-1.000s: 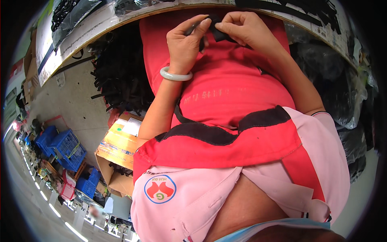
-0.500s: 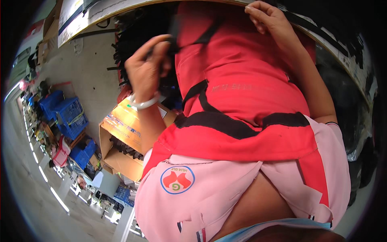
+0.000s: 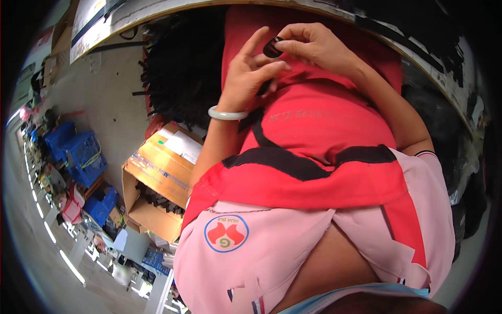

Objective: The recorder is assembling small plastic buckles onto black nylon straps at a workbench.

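My right hand (image 3: 321, 49) is above the red apron (image 3: 314, 115), pinching a small black loop-shaped piece (image 3: 272, 47) between thumb and fingertips. Close beside it, my left hand (image 3: 248, 76) wears a pale bangle (image 3: 227, 113). Its index finger points up and its thumb reaches toward the right hand. Another dark piece (image 3: 264, 87) shows below the left thumb, held in the curled lower fingers; its shape is mostly hidden. Whether the left fingers touch the black loop cannot be made out.
A worktable edge (image 3: 172, 11) curves across the top, with black straps (image 3: 397, 34) on its right. To my left stands an open cardboard carton (image 3: 162, 162) with dark pieces inside. A mass of black strips (image 3: 175, 68) hangs behind it. Blue crates (image 3: 83, 157) are farther left.
My left hand has moved right, to beside my right hand. The right hand has come down and left from the table edge, and a black loop now shows in its pinch.
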`<state>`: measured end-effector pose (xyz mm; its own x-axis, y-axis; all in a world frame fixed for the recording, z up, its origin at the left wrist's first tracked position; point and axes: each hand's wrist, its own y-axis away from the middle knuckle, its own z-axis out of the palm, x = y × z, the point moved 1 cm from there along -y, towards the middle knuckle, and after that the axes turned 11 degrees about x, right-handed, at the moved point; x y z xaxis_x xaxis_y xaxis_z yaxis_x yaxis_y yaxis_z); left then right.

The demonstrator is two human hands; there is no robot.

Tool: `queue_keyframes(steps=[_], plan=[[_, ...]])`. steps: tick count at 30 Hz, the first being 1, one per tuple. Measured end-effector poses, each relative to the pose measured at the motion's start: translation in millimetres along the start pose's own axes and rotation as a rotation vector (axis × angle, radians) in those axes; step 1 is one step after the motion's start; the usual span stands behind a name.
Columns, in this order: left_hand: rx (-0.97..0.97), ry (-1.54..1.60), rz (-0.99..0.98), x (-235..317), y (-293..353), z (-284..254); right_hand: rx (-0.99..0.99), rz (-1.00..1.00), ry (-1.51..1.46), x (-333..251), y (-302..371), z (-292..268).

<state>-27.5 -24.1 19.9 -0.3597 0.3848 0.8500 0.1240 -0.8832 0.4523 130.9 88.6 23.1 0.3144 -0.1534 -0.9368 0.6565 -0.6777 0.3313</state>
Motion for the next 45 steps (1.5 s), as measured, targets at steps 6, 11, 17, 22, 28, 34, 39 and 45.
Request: queue_keyframes(steps=[6, 11, 17, 22, 28, 34, 39, 45], plan=[[-0.030, -0.146, -0.081, -17.3, -21.6, 5.1, 0.051, 0.024, 0.036, 27.3, 16.9, -17.3], [-0.082, -0.017, -0.218, -24.5, -41.1, 22.0, 0.383, -0.455, 0.417, 29.9, 35.9, -44.0], [-0.230, 0.465, -0.395, -31.0, -52.0, 27.4, 0.865, -0.643, 1.019, 49.2, 55.6, -122.4], [-0.278, 0.322, -0.361, -25.7, -56.6, 48.2, 0.868, -0.674, 0.870, 55.2, 52.0, -134.7], [-0.196, 0.167, -0.221, -20.9, -54.8, 65.3, 0.974, -0.897, 0.966, -22.8, 67.7, -125.9], [-0.011, 0.121, -0.003, -8.8, -45.8, 70.8, 0.674, -0.482, 0.429, -64.9, 104.1, -70.3], [-0.017, 0.066, 0.165, -9.8, -45.2, 71.1, 0.381, 0.127, -0.200, -10.1, 74.2, -52.4], [0.093, -0.153, 0.458, -16.2, -49.1, 65.5, 0.312, 0.216, -0.434, 4.6, 61.7, -51.5]])
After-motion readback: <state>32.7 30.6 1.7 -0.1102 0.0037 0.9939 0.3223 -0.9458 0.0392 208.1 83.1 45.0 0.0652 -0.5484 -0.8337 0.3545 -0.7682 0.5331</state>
